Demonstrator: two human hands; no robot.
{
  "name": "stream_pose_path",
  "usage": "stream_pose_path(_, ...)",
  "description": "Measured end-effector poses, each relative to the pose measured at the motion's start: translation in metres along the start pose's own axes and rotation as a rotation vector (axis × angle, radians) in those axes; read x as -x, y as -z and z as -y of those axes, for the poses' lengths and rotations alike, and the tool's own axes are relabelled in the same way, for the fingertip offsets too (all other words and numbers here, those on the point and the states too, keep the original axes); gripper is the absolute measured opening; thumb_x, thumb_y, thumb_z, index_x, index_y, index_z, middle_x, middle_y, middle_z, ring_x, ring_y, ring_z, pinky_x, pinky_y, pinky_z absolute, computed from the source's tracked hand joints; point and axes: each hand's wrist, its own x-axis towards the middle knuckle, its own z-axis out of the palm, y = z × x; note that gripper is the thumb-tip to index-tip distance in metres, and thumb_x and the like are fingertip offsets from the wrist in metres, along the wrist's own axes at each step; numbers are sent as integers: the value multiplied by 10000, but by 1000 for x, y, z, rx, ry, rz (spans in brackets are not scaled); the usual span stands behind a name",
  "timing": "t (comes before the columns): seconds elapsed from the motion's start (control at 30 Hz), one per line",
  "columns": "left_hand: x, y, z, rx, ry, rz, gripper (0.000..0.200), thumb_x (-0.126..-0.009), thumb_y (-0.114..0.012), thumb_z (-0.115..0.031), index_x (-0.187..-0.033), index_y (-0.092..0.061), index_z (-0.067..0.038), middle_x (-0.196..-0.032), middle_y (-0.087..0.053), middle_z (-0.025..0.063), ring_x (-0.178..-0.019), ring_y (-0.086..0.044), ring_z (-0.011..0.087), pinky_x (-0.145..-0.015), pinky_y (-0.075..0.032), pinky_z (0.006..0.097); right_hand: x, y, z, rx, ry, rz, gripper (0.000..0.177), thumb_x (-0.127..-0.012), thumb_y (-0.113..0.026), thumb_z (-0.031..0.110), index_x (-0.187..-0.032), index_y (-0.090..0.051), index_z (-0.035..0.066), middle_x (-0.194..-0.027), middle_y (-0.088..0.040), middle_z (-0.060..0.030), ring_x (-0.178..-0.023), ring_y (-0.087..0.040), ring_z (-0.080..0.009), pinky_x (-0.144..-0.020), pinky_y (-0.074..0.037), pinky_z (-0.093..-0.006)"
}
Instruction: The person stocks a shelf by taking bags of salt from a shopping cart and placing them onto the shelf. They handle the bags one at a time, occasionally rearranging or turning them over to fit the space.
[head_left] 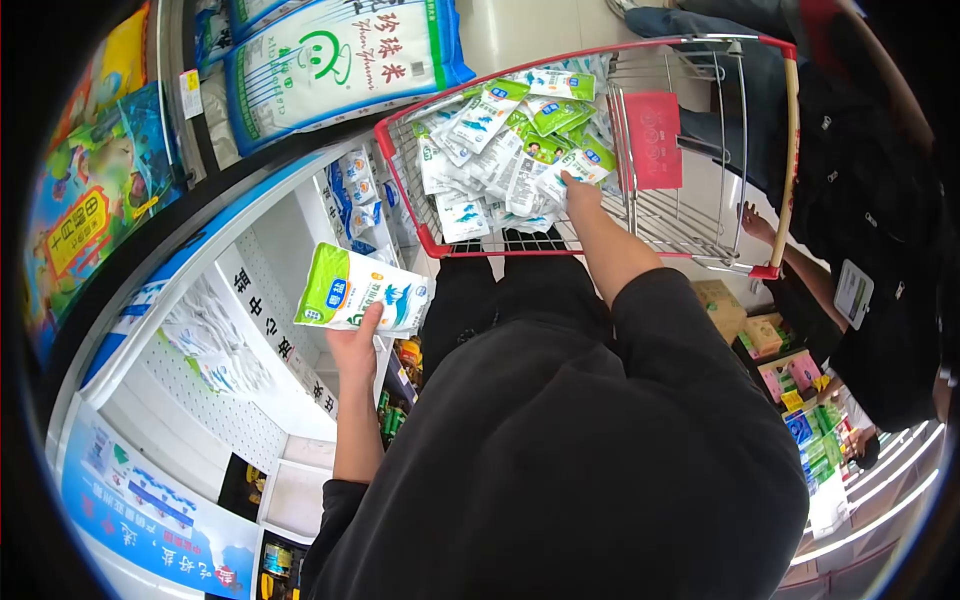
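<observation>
My left hand [355, 345] is closed on a green-and-white salt packet [365, 290], held beside the shelf with its printed face towards me. My right hand [581, 192] reaches over the near side of the shopping cart [690, 232] and grips the edge of another salt packet [575, 172], with the thumb on top. That packet rests over a heap of similar salt packets [490, 150] filling the left part of the cart. Most fingers of the right hand are hidden under the packet.
On my left stands a white shelf unit [210, 390] with more packets [215, 340] inside. Large rice sacks [340, 65] lie behind it, near the cart's far left corner. A person in dark clothes [870, 180] stands by the cart handle [790, 150], on the right.
</observation>
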Motion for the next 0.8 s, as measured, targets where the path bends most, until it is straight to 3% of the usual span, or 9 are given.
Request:
stream_pose_path(0.1, 7, 4, -12, 114, -52, 31, 484, -897, -773, 60, -1342, -583, 75, -1263, -700, 163, -1132, -697, 227, -1007, -551, 354, 3, -1, 12, 69, 52, -20, 523, -859, -871, 144, -1246, -619, -100, -1206, -722, -157, -1049, -712, -266, -877, -570, -389)
stream_pose_path(0.13, 9, 7, -17, 144, -56, 45, 473, -891, -770, 72, -1330, -594, 73, -1245, -708, 165, -1121, -701, 228, -997, -560, 359, -54, 23, -23, 59, 164, 200, 503, -882, -842, 118, -1289, -612, -67, -1223, -716, -163, -1066, -708, -281, -913, -580, -414)
stream_pose_path(0.2, 6, 30, -11, 105, -135, 67, 496, -842, -828, 46, -1297, -631, 44, -1225, -721, 139, -1075, -713, 214, -974, -570, 357, 35, 16, 34, -160, -122, 313, 464, -924, -781, 85, -1345, -605, -2, -1285, -691, -164, -1103, -707, -325, -1011, -586, -450)
stream_pose_path(0.27, 22, 42, -38, -38, -193, 16, 433, -796, -888, -12, -1187, -706, 20, -1123, -765, 78, -1023, -714, 153, -936, -570, 345, 55, 34, 44, -189, -302, 629, 450, -961, -722, 51, -1385, -580, -3, -1344, -671, -187, -1195, -687, -354, -1038, -580, -517)
stream_pose_path(0.4, 47, 96, -68, -13, -190, -43, 394, -903, -780, -19, -1271, -653, 46, -1185, -749, 127, -1054, -714, 191, -956, -565, 362, 126, 35, 50, 238, -31, 612, 515, -992, -721, 98, -1454, -507, 23, -1377, -641, -114, -1217, -665, -272, -1033, -559, -430)
stream_pose_path(0.47, 52, 125, -58, 536, -266, -79, 332, -967, -736, -58, -1266, -656, 61, -1187, -749, 139, -1038, -724, 203, -944, -580, 366, 178, 33, 56, 375, 34, 634, 475, -979, -737, 98, -1400, -538, 3, -1255, -692, -133, -1087, -721, -266, -947, -605, -429)
stream_pose_path(0.6, 52, 192, -87, 912, -394, -321, 382, -1019, -660, -68, -1355, -558, 82, -1316, -668, 174, -1160, -687, 258, -1016, -564, 403, 233, 17, 51, 430, 156, 711, 415, -964, -753, 81, -1323, -574, -26, -1187, -717, -131, -998, -746, -249, -843, -633, -393)
stream_pose_path(0.73, -3, 266, -98, 961, -561, -383, 380, -1019, -646, -50, -1365, -552, 76, -1306, -665, 157, -1189, -670, 271, -1047, -539, 401, 307, -3, 60, 431, 249, 831, 370, -975, -729, 63, -1290, -581, -61, -1188, -717, -153, -995, -740, -243, -857, -624, -396)
stream_pose_path(0.8, -38, 294, -106, 976, -505, -337, 366, -1026, -635, -76, -1354, -565, 71, -1286, -679, 148, -1130, -698, 266, -975, -580, 410, 341, -9, 62, 411, 302, 844, 342, -986, -715, 60, -1292, -596, -36, -1183, -727, -135, -991, -738, -233, -874, -614, -397)
